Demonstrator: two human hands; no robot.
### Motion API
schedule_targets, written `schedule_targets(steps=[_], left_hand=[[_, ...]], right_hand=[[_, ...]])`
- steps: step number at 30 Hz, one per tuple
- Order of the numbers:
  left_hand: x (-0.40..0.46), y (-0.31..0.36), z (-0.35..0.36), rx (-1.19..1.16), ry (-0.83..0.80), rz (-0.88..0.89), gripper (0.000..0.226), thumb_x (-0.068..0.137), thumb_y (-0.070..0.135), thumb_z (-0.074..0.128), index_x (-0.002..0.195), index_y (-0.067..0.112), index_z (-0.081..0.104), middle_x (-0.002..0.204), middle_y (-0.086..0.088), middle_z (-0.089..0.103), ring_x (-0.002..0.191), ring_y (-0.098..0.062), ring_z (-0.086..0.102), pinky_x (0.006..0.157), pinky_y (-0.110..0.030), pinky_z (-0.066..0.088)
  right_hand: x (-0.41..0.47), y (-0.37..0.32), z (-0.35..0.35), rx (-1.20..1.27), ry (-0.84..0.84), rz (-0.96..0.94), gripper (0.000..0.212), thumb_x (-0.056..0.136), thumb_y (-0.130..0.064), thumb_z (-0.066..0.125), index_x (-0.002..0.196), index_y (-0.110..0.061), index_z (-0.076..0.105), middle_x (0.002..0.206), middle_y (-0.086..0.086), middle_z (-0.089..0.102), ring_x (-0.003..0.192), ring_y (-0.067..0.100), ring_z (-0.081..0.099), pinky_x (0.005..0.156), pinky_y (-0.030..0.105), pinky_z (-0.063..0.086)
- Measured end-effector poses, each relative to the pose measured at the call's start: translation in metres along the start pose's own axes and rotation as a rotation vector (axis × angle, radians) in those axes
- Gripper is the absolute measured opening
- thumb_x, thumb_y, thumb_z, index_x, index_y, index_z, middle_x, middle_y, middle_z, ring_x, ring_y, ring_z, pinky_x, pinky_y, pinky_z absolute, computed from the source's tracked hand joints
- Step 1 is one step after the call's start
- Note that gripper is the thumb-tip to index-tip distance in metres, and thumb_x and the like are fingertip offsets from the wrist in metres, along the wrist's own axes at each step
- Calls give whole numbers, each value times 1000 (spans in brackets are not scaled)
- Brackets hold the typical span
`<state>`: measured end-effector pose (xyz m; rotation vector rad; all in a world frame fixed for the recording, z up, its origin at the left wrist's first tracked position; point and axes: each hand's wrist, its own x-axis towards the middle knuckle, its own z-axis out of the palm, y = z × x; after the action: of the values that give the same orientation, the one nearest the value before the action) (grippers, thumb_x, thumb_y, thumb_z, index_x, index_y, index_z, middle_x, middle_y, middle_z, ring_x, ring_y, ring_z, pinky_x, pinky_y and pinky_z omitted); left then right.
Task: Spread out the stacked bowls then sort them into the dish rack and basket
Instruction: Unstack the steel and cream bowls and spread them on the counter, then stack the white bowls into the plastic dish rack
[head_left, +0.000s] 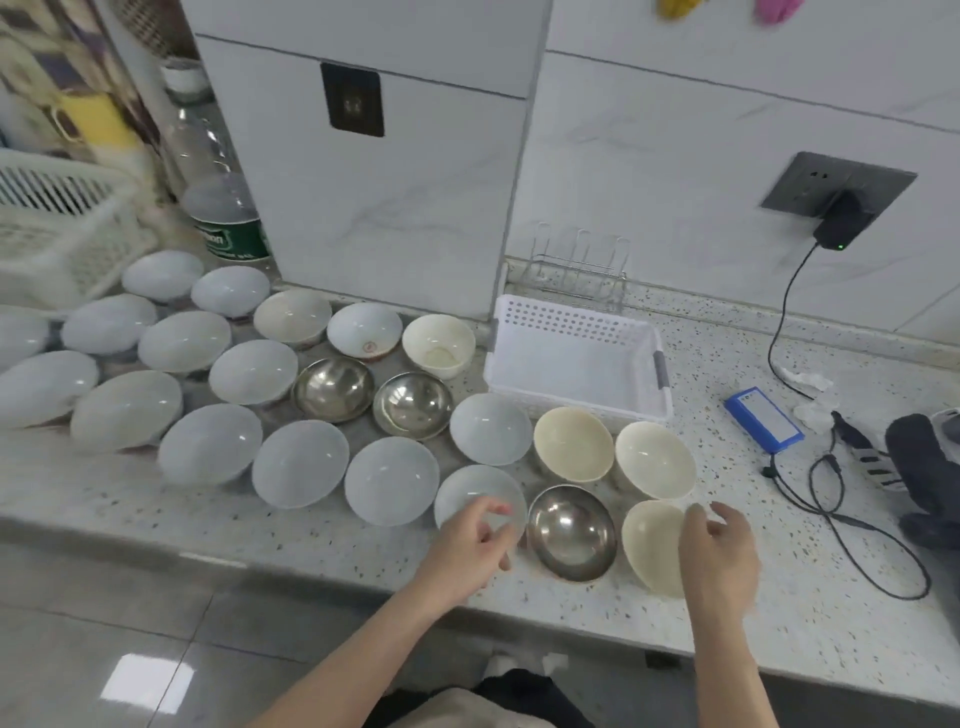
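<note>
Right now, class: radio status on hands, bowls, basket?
Left hand and right hand open, holding nothing. Bowls spread on counter. Basket empty. Nothing blocking.

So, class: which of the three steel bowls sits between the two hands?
The front steel bowl, nearest the counter edge; the other two sit side by side further back.

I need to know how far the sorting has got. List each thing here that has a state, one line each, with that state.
white basket: upright, nothing in it
dish rack: no bowls in it
steel bowls: three, spread singly, upright
white and cream bowls: spread out singly on the counter
charger: plugged in, green light on
left hand: over a white bowl, fingers loose
right hand: at a cream bowl, grip unclear
</note>
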<state>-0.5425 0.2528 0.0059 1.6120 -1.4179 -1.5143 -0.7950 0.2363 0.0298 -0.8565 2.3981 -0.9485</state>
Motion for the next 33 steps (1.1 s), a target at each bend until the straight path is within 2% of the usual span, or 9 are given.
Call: schedule_targets(steps=[2, 7, 11, 13, 18, 22, 24, 28, 33], left_hand=[[-19, -20, -42, -96, 88, -31, 17, 97, 34, 55, 114, 29, 58, 70, 3, 68, 45, -1, 49, 49, -17, 43], [-70, -80, -146, -238, 256, -117, 10, 98, 30, 56, 107, 29, 60, 65, 6, 68, 45, -2, 51, 52, -19, 45], [-108, -121, -212, -331, 396, -184, 10, 97, 29, 57, 105, 29, 62, 68, 3, 71, 49, -4, 54, 59, -22, 45], [-124, -135, -238, -376, 437, -201, 9, 97, 27, 57, 104, 27, 63, 66, 4, 70, 49, -5, 55, 59, -23, 45], [-144, -164, -294, -476, 557, -236, 8, 98, 23, 57, 101, 26, 64, 67, 2, 70, 46, -4, 54, 48, -17, 44], [-146, -183, -345, -546, 648, -249, 9, 99, 22, 56, 102, 25, 64, 78, -5, 71, 48, -2, 56, 46, -16, 42], [-146, -193, -374, -574, 687, -266, 9, 100, 25, 56, 103, 26, 65, 79, -5, 72, 53, -8, 56, 49, -19, 43], [-138, -214, -446, -609, 748, -266, 9, 99, 27, 57, 104, 27, 65, 78, -4, 72, 54, -10, 55, 50, -21, 43], [-121, -224, -545, -557, 789, -298, 11, 99, 28, 56, 109, 25, 62, 88, -5, 73, 62, -16, 56, 58, -26, 44]], right_hand=[[-31, -29, 17, -5, 6, -47, 43, 95, -34, 49, 135, -19, 48, 116, 8, 66, 102, 31, 59, 82, 46, 47], [-120, -94, 84, 43, -240, -304, 38, 95, -27, 51, 132, -20, 49, 108, 5, 64, 96, 28, 59, 83, 45, 49], [-212, -127, 154, 94, -527, -343, 29, 95, -22, 53, 124, -24, 55, 102, -3, 66, 93, 17, 59, 65, 29, 46], [-259, -136, 186, 69, -680, -380, 25, 95, -18, 52, 118, -27, 55, 91, -7, 69, 82, 9, 61, 60, 21, 42], [-347, -151, 243, 6, -967, -442, 24, 92, -16, 54, 113, -26, 58, 78, -9, 73, 61, -5, 58, 57, 12, 42], [-385, -175, 280, -32, -1079, -401, 24, 90, -19, 53, 109, -30, 62, 77, -11, 74, 69, -2, 60, 68, 20, 44], [-402, -194, 305, -33, -1115, -372, 23, 90, -18, 53, 108, -29, 62, 75, -7, 75, 63, 1, 58, 63, 19, 44], [-445, -240, 368, 64, -1194, -212, 17, 93, -15, 52, 102, -23, 64, 70, -3, 73, 40, 1, 44, 40, 15, 34], [-496, -303, 438, 132, -1289, 21, 17, 96, -19, 50, 106, -19, 64, 75, -1, 74, 44, 9, 38, 40, 18, 27]])
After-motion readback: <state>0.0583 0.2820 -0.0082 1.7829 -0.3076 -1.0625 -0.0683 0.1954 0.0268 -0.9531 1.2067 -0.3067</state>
